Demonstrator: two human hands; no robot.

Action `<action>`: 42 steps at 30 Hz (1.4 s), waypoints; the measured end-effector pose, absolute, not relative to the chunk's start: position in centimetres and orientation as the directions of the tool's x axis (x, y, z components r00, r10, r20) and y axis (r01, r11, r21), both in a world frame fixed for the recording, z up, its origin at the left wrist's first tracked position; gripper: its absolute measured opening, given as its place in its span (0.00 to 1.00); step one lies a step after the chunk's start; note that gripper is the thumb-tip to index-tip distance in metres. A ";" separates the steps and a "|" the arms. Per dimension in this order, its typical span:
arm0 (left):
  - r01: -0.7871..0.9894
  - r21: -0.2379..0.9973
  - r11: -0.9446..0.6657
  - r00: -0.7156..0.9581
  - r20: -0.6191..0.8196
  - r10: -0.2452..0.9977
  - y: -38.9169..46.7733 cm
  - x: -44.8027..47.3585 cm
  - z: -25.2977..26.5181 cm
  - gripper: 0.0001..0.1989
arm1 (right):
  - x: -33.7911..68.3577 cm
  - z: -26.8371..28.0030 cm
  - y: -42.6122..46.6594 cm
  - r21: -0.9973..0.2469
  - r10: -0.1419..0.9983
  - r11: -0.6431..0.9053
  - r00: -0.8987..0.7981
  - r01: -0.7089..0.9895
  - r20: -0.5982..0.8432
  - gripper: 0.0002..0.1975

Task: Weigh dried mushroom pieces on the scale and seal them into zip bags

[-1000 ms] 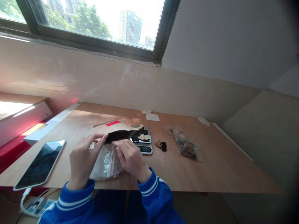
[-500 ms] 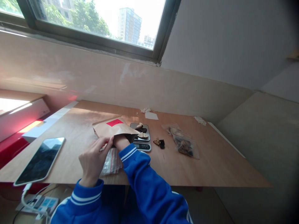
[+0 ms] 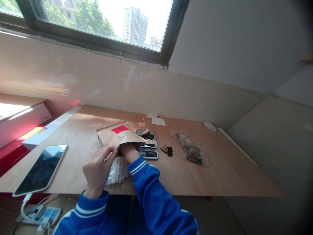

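Note:
A brown paper bag [image 3: 110,136] with a red label lies tilted over the table, its mouth toward me. My left hand [image 3: 97,166] pinches the near edge of that mouth. Inside the bag are the fingers of my right hand [image 3: 130,152]; only the wrist and back of the hand show, so I cannot see what they hold. Just beyond, a small kitchen scale [image 3: 152,154] carries several dried dark and pale slices [image 3: 149,142]. Under my hands lie clear zip bags [image 3: 117,170] with red seal lines.
Right of the scale are loose dried pieces [image 3: 167,150] and filled clear zip bags [image 3: 194,153]. A tablet [image 3: 41,169] with a charging cable lies at the left edge. White paper [image 3: 158,121] and crumpled tissue [image 3: 209,126] lie at the back. A power strip [image 3: 45,215] is below the table.
My right wrist and forearm have drawn slightly back and to the right, with the fingers still in the bag. My left hand keeps its pinch on the bag's edge.

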State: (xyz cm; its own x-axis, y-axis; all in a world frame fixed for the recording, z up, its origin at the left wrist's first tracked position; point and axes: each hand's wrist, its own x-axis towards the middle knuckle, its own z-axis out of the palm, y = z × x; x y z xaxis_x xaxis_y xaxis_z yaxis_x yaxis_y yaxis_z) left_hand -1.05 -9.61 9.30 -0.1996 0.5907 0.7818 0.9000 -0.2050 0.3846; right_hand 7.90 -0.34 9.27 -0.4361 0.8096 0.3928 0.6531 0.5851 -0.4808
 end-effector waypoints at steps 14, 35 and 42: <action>0.685 0.701 -0.196 -0.467 0.630 0.621 -7.1 -1.5 11.1 0.15 | 20.9 7.6 -6.6 -0.623 0.753 0.600 -0.091 0.502 0.652 0.11; 0.483 0.826 -0.290 -0.522 0.538 0.663 -0.4 -3.7 7.0 0.24 | 27.6 -0.1 0.4 -0.538 0.827 0.308 0.058 0.785 0.559 0.26; 0.524 0.828 -0.200 -0.463 0.474 0.749 1.3 -6.0 3.9 0.28 | 29.0 -0.6 -0.5 -0.503 0.788 0.167 0.192 0.848 0.585 0.24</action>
